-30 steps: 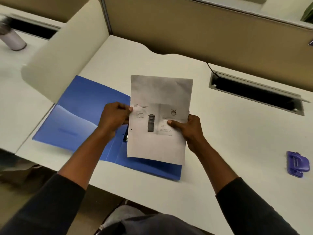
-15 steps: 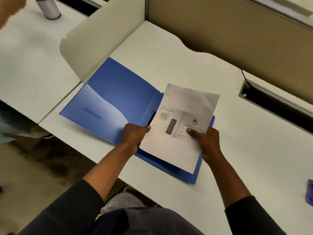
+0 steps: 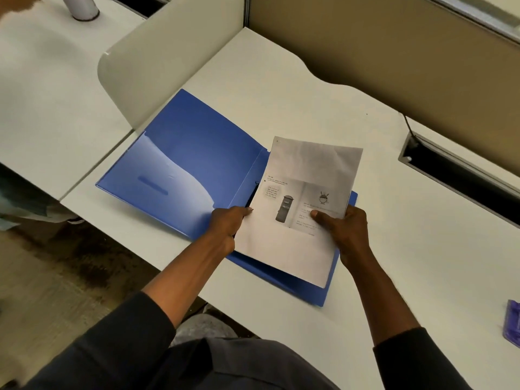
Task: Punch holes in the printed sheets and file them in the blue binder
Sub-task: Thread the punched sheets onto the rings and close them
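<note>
The sheets were held between both hands, printed side up. Their long axis ran away from the person, leaning slightly right, top edge farthest. The left hand pinched the left edge. The right hand gripped the right edge, thumb on top. The open binder lay beneath both grips, its cover spread left of the left hand.

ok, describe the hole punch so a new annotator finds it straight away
Start at the white desk where the blue binder lies open. Move right, past the right hand gripping the printed sheets, to the picture's right edge. There, alone on the desk and partly cut off, sits the hole punch: small, chunky and purple, unlike the flat blue binder.
</note>
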